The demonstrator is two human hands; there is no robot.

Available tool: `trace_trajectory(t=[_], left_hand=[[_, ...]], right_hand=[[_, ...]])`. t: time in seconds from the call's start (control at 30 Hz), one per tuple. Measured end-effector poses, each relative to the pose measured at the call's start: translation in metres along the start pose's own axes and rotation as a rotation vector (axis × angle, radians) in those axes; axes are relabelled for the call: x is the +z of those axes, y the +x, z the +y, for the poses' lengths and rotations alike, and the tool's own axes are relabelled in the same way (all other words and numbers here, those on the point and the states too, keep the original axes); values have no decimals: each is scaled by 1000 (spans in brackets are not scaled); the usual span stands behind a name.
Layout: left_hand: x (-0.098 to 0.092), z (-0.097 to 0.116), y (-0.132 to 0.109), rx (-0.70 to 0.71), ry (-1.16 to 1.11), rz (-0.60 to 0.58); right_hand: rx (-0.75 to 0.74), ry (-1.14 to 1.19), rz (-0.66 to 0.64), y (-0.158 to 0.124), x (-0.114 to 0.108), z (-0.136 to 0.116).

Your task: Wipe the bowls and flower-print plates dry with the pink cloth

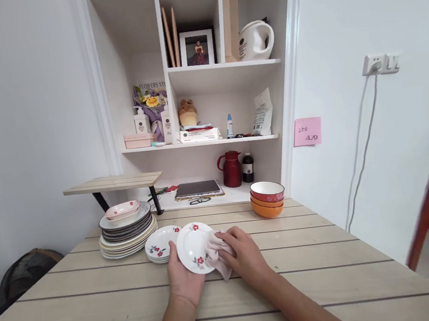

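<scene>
White-walled room, open shelving (223,66) at the back, pale slatted table (100,315) in front. Far left on the boards stood a tall pile of plates (128,233), a small pink dish (122,209) on top. Just right of it sat a low stack of flowered plates (159,240).

Next along came the left hand (186,280) — palm up, half open, thumb by the near-left rim of a small plate (191,247), fingers mostly hidden beneath it. The plate rested in that grip in front of the worker, right of the low stack, its face tipped toward the viewer.

Wiping looked to be the step in hand. Good practice, by judgement: firm support from below, thumb off the face, light pressure at the edge so the plate would not tip, and the plate turned bit by bit so that rim and well both got covered.

The plate itself: round, white, glossy, red blooms with greyish leaves at the far and near rim; right edge covered.

Over that edge lay a bunched pale pink cloth (217,257), pinched in the curled fingers of the right hand (246,253). Farther right, well apart, stood nested bowls (268,203) — red above, orange below.
</scene>
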State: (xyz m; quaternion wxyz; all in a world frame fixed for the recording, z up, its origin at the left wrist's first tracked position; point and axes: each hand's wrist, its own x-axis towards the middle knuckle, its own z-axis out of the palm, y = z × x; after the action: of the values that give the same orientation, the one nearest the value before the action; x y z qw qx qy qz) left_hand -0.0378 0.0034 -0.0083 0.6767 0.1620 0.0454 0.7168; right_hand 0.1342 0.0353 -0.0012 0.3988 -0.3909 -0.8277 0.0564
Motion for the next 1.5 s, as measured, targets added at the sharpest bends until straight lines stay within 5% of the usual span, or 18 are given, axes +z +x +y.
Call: trace_trajectory(t=[0.1, 0.3, 0.4, 0.6, 0.8, 1.2, 1.5], left_hand=[[-3, 3, 0, -7, -2, 1], [4, -22, -6, -375, 109, -55], [10, -32, -8, -450, 133, -54], [16, -22, -9, -306, 103, -63], [10, -1, -5, -75, 34, -76], [15, -31, -12, -469, 124, -143], [15, -10, -9, -209, 98, -117]], right_hand=[[-64, 39, -34, -4, 1, -10], [-107, 6, -34, -5, -1, -21], [-57, -39, 28, -2, -2, -15], [28, -112, 109, 2, -2, 4], [-25, -70, 73, -1, 1, -2], [-53, -41, 61, -2, -6, -18], [3, -82, 96, 1, -5, -2]])
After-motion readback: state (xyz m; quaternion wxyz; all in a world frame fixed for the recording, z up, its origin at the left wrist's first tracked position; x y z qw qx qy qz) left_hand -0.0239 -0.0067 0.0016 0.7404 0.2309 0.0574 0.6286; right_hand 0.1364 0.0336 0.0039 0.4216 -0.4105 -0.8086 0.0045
